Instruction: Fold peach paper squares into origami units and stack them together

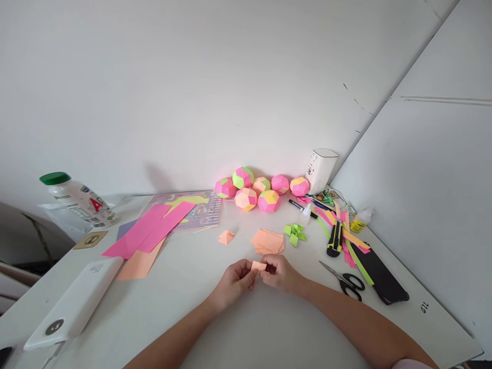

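Between my two hands is a small piece of peach paper (259, 265). My left hand (236, 279) pinches its left end, and my right hand (281, 272) pinches the right end. Just beyond them lies a loose stack of peach paper pieces (268, 241). A single folded peach piece (226, 237) rests to the left of that stack. On its right is a small pile of folded green paper pieces (294, 233). Several paper balls (246, 199) in pink, peach, green and yellow are grouped against the wall.
Scissors (346, 281), a cutter knife (335, 239), paper strips (359, 256), a black case (380, 274) and a glue bottle (361, 220) lie at right. Pink paper sheets (149, 229), a white box-shaped object (77, 302) and a green-capped bottle (79, 200) are at left.
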A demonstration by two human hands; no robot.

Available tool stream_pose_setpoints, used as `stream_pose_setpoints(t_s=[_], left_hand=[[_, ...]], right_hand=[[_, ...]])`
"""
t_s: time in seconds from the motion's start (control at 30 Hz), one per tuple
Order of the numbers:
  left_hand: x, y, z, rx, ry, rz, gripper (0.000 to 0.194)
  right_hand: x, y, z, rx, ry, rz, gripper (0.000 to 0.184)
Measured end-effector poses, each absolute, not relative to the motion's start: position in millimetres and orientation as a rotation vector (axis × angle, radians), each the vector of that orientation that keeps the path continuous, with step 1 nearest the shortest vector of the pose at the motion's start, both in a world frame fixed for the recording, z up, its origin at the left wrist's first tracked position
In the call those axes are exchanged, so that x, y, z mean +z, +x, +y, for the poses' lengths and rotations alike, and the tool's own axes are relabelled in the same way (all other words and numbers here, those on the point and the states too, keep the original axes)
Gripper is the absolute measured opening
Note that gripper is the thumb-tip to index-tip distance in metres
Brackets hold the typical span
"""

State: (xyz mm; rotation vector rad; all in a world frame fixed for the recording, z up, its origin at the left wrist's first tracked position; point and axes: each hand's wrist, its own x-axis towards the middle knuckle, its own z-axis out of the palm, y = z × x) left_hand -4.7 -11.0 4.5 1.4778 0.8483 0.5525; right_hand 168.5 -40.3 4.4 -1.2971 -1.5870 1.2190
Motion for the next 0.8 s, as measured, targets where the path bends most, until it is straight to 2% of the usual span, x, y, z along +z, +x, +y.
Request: stream_pose_setpoints(t_s=[0.37,0.8], left_hand=[[3,-7,-12,0.534,1.537,0.818,0.029],[1,-3,-8,0.622,1.316,0.855,0.036]], right_hand=[[-9,170,-39,1.151,-1.309,-1.657,0.007],[-2,179,-34,1.351,-1.240,-1.492,0.011]])
